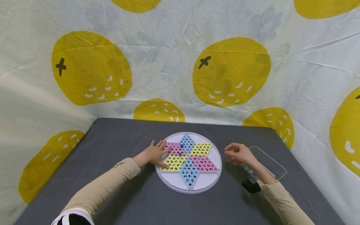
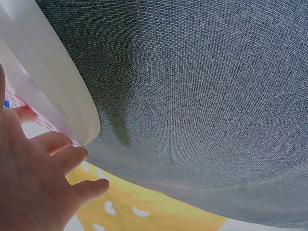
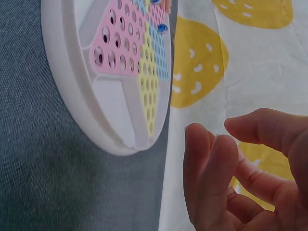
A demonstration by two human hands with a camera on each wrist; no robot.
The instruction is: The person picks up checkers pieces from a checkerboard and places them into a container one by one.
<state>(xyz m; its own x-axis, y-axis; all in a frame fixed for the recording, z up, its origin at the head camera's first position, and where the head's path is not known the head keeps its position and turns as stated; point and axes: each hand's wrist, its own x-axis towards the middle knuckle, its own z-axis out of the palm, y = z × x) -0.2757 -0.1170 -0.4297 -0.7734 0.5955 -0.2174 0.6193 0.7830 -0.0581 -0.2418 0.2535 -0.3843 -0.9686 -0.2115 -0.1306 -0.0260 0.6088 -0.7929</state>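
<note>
A round white Chinese checkers board [image 1: 206, 182] lies on the table with a pink, yellow and blue star full of holes. Two blue marbles, one a dark blue marble [image 1: 182, 146], sit in its upper left part; a blue marble [image 3: 162, 28] also shows in the right wrist view. Spread fingers of my left hand [image 1: 156, 153] reach over the board's left rim, holding nothing. To the right of the board, my right hand [image 1: 240, 153] hovers with loosely bent fingers. A gap shows between its thumb and fingertips [image 3: 195, 132], with nothing visible in it.
A clear plastic box [image 1: 281, 167] with small marbles stands right of the board, partly hidden by the right hand and forearm. Dark grey cloth [image 1: 135, 200] covers the table. A white curtain [image 1: 166, 72] with yellow fruit prints hangs behind and at both sides.
</note>
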